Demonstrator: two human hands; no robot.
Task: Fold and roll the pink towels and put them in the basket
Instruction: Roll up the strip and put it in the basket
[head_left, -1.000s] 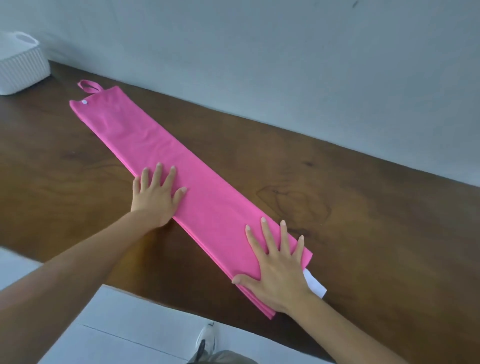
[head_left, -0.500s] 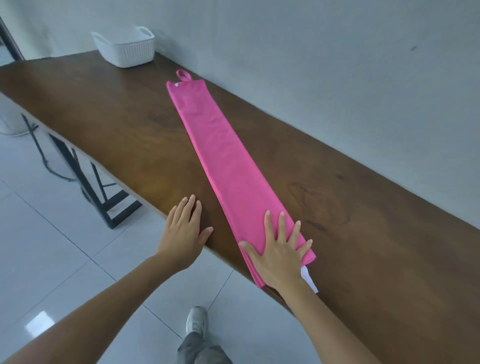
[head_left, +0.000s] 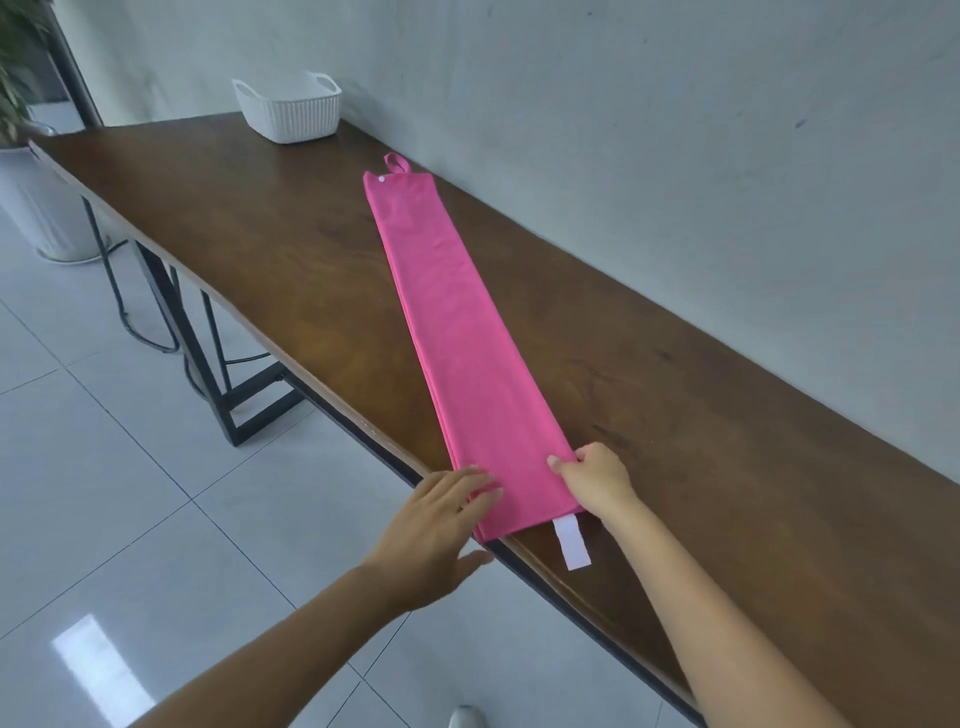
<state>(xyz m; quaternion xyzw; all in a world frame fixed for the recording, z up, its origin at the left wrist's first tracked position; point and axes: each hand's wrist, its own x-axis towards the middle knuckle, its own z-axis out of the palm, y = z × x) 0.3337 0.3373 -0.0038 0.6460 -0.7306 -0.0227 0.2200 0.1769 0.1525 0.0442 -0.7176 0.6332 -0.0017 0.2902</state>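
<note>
A pink towel (head_left: 457, 338), folded into a long narrow strip, lies flat on the brown wooden table (head_left: 260, 234), running from its near edge toward the wall. A loop sticks out of its far end and a white label (head_left: 571, 543) out of its near end. My right hand (head_left: 597, 480) pinches the near right corner of the strip. My left hand (head_left: 441, 519) has its fingers spread, the fingertips resting on the near left corner at the table edge. The white ribbed basket (head_left: 291, 111) stands at the far end of the table, with no towel visible in it.
A grey wall runs along the table's right side. Black metal table legs (head_left: 208, 364) and a cable stand on the white tiled floor to the left. A white plant pot (head_left: 41, 208) sits at the far left.
My view has swung left and back. My left hand moved from the bare table edge onto the towel's near left corner. My right hand went from lying flat on the towel to pinching its near right corner.
</note>
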